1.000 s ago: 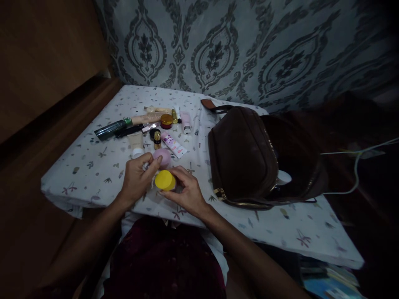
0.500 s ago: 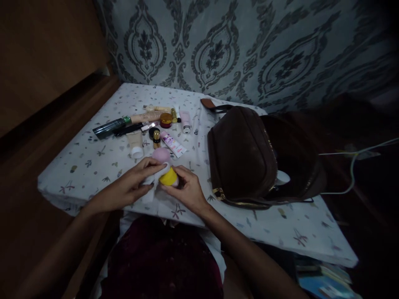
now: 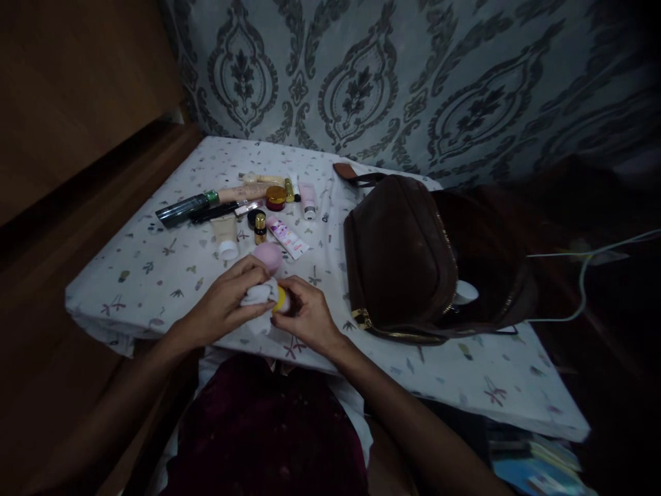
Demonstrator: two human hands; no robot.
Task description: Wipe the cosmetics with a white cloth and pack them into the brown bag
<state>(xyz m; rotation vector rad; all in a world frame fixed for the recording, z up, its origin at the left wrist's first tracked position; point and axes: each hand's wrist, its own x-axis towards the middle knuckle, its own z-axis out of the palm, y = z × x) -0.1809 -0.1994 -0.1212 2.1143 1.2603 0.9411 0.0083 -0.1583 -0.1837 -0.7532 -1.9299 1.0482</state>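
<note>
In front of me, near the table's front edge, my right hand (image 3: pixel 308 313) grips a small container with a yellow cap (image 3: pixel 281 299). My left hand (image 3: pixel 226 303) is closed on a white cloth (image 3: pixel 259 295), which wraps over the cap and hides most of it. Just beyond my fingers sits a round pink item (image 3: pixel 267 257). A beige tube with a white cap (image 3: pixel 224 236), a small dark bottle with a gold cap (image 3: pixel 260 229) and a pink-and-white tube (image 3: pixel 288 238) lie a little farther off.
A brown leather bag (image 3: pixel 400 255) gapes on the right, with a white item (image 3: pixel 465 293) in its opening. Farther back are a dark green tube (image 3: pixel 186 209), an amber-lidded jar (image 3: pixel 275 198) and a pale pink tube (image 3: pixel 308 201). A patterned cloth covers the table (image 3: pixel 124 275).
The white cloth has shifted right over the yellow cap, covering most of it. My right hand's fingers have turned slightly around the container.
</note>
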